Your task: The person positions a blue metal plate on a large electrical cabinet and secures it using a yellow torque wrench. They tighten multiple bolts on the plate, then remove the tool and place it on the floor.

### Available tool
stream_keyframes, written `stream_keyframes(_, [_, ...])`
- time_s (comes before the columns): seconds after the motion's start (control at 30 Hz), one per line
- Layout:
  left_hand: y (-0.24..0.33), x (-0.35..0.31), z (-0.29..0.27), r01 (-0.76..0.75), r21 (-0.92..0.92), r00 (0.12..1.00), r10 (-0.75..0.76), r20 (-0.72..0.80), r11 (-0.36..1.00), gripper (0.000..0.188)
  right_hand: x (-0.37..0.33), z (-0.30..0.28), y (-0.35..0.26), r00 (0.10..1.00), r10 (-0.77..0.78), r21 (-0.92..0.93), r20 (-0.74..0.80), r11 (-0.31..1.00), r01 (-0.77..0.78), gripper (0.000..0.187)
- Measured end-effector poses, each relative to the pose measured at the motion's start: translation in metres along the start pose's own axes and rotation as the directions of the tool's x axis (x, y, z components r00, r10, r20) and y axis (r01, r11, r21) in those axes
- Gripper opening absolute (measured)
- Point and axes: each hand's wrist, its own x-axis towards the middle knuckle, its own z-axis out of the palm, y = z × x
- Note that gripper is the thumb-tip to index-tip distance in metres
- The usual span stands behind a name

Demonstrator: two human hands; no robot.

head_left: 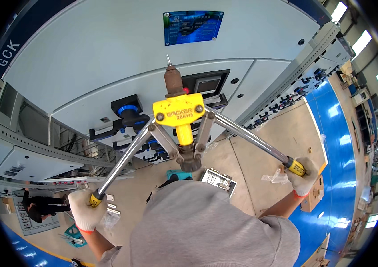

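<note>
A large two-handled rivet tool with a yellow head [179, 113] and long chrome arms points up at a grey electrical cabinet [109, 53]. A rivet pin sticks out of its brown nose [173, 79]. My left hand [86, 209], in a white glove, grips the yellow-and-black left handle. My right hand [303, 173], also gloved, grips the right handle. The handles are spread wide apart. My grey-sleeved torso [198, 227] fills the lower middle.
The cabinet front carries a blue label plate [192, 26], a black-framed meter [206, 82] and a blue-ringed rotary switch [126, 109]. A parts box [218, 180], plastic bags and a cardboard box [314, 196] lie on the floor. Another person in black [42, 207] works at lower left.
</note>
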Motion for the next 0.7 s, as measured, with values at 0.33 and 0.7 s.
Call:
stream_keyframes(0.33, [-0.03, -0.038, 0.125, -0.159, -0.111, 0.978, 0.141, -0.154, 0.981, 0.021, -0.029, 0.117, 0.025, 0.974, 0.156, 0.052, 0.162, 0.985, -0.166, 0.022])
stream_keyframes(0.7, [0.03, 0.007, 0.179, 0.191, -0.397, 0.842, 0.058, 0.537, 0.898, 0.031, -0.106, 0.211, 0.009, 0.889, 0.356, 0.104, 0.287, 0.911, -0.398, 0.031])
